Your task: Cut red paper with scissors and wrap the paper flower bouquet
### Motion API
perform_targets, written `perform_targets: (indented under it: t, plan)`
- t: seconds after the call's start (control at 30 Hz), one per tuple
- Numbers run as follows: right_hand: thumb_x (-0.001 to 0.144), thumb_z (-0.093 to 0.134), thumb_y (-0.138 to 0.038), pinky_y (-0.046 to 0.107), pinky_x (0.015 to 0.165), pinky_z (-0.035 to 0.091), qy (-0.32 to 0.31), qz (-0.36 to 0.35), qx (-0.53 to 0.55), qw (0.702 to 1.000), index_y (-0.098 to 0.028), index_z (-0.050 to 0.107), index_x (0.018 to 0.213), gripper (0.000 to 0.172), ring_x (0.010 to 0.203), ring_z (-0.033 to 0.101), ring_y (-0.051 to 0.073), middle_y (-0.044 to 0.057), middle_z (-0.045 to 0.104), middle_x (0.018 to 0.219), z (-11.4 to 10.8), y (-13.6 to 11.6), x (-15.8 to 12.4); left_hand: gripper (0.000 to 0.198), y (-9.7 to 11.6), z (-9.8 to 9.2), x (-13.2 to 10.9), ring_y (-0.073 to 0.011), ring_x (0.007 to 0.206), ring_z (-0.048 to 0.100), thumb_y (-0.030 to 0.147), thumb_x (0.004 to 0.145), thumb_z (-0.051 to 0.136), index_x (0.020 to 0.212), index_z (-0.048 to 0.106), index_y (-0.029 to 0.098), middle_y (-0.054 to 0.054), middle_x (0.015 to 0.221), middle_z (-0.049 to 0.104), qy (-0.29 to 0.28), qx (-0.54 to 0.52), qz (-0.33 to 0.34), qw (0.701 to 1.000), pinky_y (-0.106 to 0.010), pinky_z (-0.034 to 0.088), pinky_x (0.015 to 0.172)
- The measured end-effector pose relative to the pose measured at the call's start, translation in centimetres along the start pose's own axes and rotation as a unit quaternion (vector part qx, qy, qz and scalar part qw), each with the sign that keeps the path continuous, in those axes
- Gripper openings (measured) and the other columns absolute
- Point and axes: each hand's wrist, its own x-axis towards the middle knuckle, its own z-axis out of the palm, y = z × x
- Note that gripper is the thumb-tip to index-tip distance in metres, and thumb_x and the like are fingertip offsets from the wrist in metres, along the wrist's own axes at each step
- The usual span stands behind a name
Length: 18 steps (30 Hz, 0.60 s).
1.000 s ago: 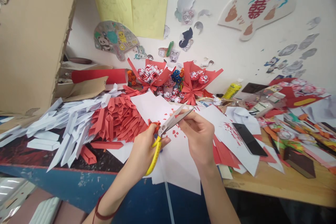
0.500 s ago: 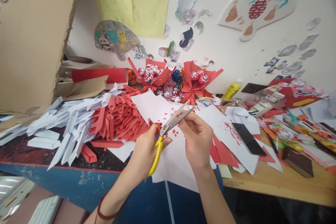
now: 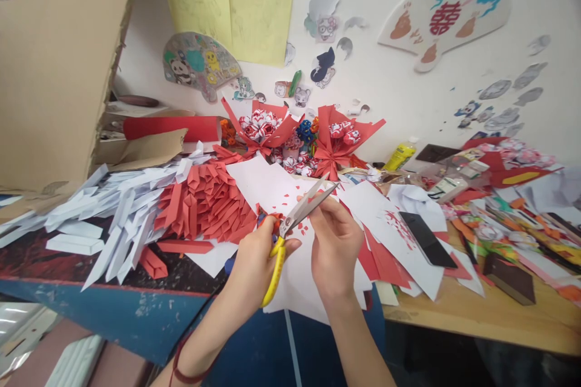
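My left hand (image 3: 254, 257) is closed on a pair of scissors (image 3: 275, 272) with yellow handles. Their blades stand slightly apart, pointing up to the right. Close to the tips is my right hand (image 3: 336, 248), its fingers pinched together behind the blades; whatever they hold is hidden. Below both hands lies white paper (image 3: 306, 290), with small red paper scraps (image 3: 302, 229) scattered on it. Left of my hands, folded red paper strips (image 3: 204, 202) are heaped beside a pile of folded white strips (image 3: 122, 211).
Two red-wrapped paper bouquets (image 3: 260, 127) stand against the wall. To the right, a black phone (image 3: 426, 239) rests on white sheets and red paper. A yellow bottle (image 3: 400, 155) and mixed craft pieces lie farther right. Tall cardboard (image 3: 59, 72) leans at the left.
My right hand has shifted slightly left and down, and my left hand with the scissors slightly right. The blades remain slightly apart.
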Motion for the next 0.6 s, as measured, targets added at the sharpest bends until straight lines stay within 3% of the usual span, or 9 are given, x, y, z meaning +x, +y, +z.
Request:
perform_targets:
  t: [0.6]
  plan:
    - [0.077,0.076,-0.026,0.033,0.080,0.053,0.070,0.027,0.015,0.997,-0.022,0.076,0.084,0.009,0.085,0.066,0.018,0.004,0.073,0.089,0.9,0.8,-1.5,0.027,-0.7,0.7,-0.5,-0.0254,0.080,0.067,0.046,0.088,0.046,0.092,0.045,0.019,-0.010,0.084,0.068,-0.003,0.006,-0.007,1.000,-0.034,0.047,0.071]
